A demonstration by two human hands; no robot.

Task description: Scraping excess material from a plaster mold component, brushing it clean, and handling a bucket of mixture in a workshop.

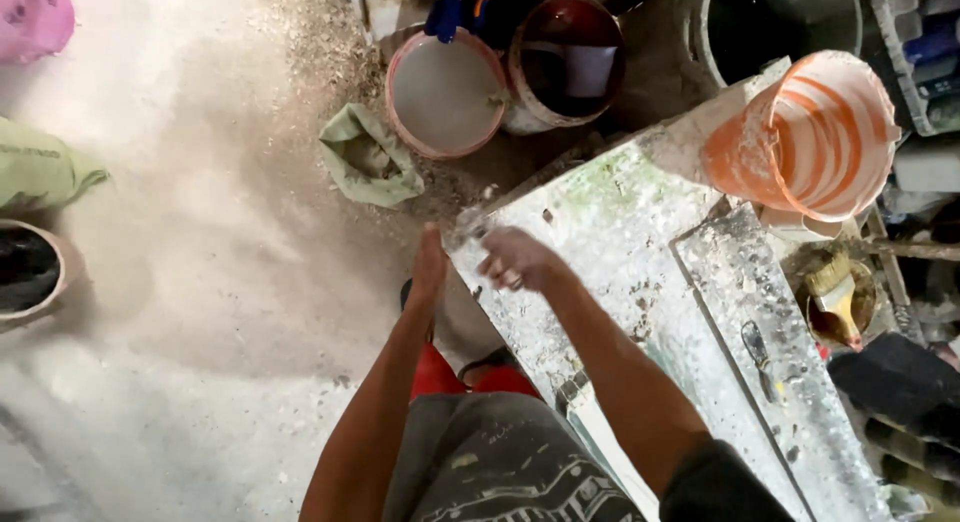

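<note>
A worker's two hands meet at the near-left corner of a plaster-caked slab [620, 242], a long flat panel lying on a slant across the workshop; the left hand [430, 264] is held flat and edge-on against that corner, the right hand [515, 259] curled loosely on the top face just beside it, what it pinches, if anything, too blurred to tell. The slab looks stiff, heavy and gritty rather than slick, its crusted edges likely brittle, so the long sides seem the safest hold. A tilted orange bucket [810, 137] crowds the far end and a brush [835, 287] lies off the right edge; open dusty floor [200, 282] lies to the left
</note>
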